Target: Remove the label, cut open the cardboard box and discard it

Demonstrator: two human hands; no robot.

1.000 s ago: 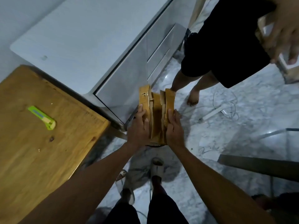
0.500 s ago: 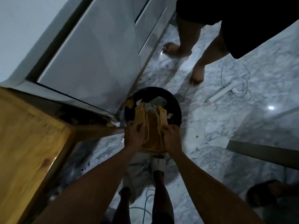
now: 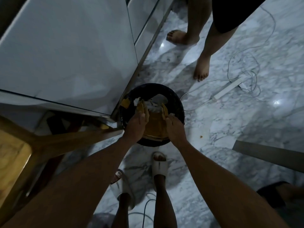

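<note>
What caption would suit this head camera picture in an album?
Both hands, left hand and right hand, press folded cardboard into a black bin beside a white cabinet.

I observe both forearms extended forward and down; my left hand (image 3: 136,125) and right hand (image 3: 174,129) face each other, fingers straight, palms inward.
</note>
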